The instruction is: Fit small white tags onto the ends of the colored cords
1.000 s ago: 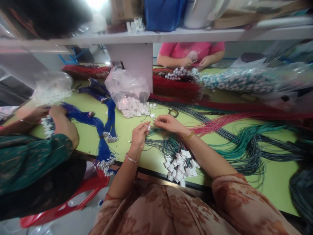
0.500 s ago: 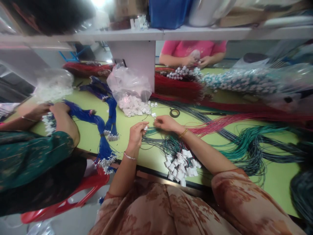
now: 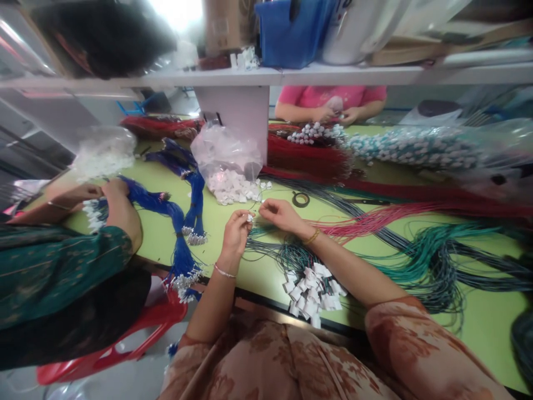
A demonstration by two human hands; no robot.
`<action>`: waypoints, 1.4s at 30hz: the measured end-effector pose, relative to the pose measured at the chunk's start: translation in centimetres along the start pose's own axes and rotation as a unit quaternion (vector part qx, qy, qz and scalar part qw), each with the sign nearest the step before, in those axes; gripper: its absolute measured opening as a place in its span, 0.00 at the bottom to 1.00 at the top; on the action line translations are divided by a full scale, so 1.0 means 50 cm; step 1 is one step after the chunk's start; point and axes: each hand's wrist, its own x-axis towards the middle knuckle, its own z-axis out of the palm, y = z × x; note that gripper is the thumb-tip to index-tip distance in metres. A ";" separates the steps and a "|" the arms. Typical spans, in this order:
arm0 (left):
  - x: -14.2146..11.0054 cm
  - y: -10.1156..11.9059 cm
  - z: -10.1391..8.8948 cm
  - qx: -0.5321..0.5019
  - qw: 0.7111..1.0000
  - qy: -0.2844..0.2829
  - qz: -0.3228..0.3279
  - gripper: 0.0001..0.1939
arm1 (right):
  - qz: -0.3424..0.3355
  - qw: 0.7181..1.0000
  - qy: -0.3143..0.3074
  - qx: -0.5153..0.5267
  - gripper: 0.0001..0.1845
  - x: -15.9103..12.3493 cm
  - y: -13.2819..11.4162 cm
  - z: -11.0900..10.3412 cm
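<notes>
My left hand [image 3: 235, 231] is closed in a pinch on a small white connector [image 3: 250, 218] above the green table [image 3: 225, 222]. My right hand [image 3: 280, 213] is pinched right beside it, on a thin wire that I cannot make out clearly. Dark green and teal wires [image 3: 291, 253] lie under both hands. A bunch of wires ending in white connectors [image 3: 312, 289] rests at the table's front edge beneath my right forearm. A clear bag spilling loose white connectors [image 3: 231, 186] sits just beyond my hands.
A person in a green sleeve [image 3: 62, 261] at left handles blue wire bundles [image 3: 179, 222]. Another person in pink [image 3: 328, 100] works across the table. Red wires [image 3: 308, 153], pink wires [image 3: 375, 216], a tape roll [image 3: 300, 199], a shelf [image 3: 291, 72] and a red chair [image 3: 125, 339] surround me.
My hands have stayed together, shifting slightly; the view has tilted a little so everything sits lower in frame. The person at left keeps working the blue bundle.
</notes>
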 end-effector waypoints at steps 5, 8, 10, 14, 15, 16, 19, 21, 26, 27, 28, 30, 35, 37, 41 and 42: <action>0.002 -0.002 -0.001 -0.035 0.999 -0.020 0.001 0.05 | 0.026 0.999 0.009 0.046 0.09 0.002 -0.023 0.015; 0.002 -0.003 0.000 -0.054 0.998 -0.031 -0.008 0.05 | 0.037 0.998 0.020 0.050 0.09 -0.008 -0.018 0.016; 0.001 -0.004 0.002 -0.063 0.997 -0.036 -0.016 0.05 | 0.047 0.998 0.026 0.040 0.09 -0.017 -0.015 0.016; -0.002 -0.007 0.006 -0.064 0.997 -0.039 -0.027 0.05 | 0.038 0.998 0.047 0.000 0.08 -0.032 -0.020 0.017; -0.003 -0.007 0.006 -0.059 0.997 -0.040 -0.029 0.06 | 0.030 0.998 0.054 -0.018 0.07 -0.035 -0.023 0.016; -0.003 -0.007 0.007 -0.054 0.997 -0.041 -0.028 0.06 | 0.023 0.997 0.060 -0.036 0.07 -0.038 -0.026 0.016; -0.004 -0.006 0.008 -0.040 0.998 -0.046 -0.017 0.07 | 0.013 0.996 0.055 -0.067 0.07 -0.043 -0.032 0.013; -0.006 -0.005 0.009 -0.030 0.998 -0.050 -0.008 0.08 | 0.019 0.997 0.045 -0.059 0.07 -0.043 -0.029 0.011; -0.012 -0.005 0.016 0.011 0.998 -0.058 0.022 0.11 | 0.093 0.994 0.037 0.042 0.11 -0.035 -0.007 0.014; -0.014 -0.006 0.018 0.026 0.997 -0.058 0.033 0.11 | 0.110 0.991 0.036 0.073 0.12 -0.033 -0.002 0.017; -0.015 -0.008 0.020 0.043 0.996 -0.058 0.046 0.12 | 0.125 0.986 0.035 0.101 0.13 -0.032 0.002 0.019; -0.017 -0.013 0.022 0.072 0.993 -0.059 0.066 0.13 | 0.143 0.979 0.037 0.139 0.14 -0.031 0.008 0.024; -0.018 -0.030 0.027 0.083 0.992 -0.056 0.076 0.13 | 0.134 0.980 0.028 0.141 0.15 -0.035 0.006 0.029; -0.017 -0.034 0.030 0.067 0.994 -0.047 0.072 0.12 | 0.112 0.987 0.031 0.111 0.16 -0.036 0.003 0.026; -0.015 -0.039 0.034 0.034 0.997 -0.026 0.060 0.13 | 0.075 0.995 0.024 0.052 0.16 -0.039 -0.001 0.019; -0.015 -0.040 0.034 0.035 0.997 -0.027 0.055 0.13 | 0.076 0.996 0.017 0.042 0.15 -0.041 -0.002 0.020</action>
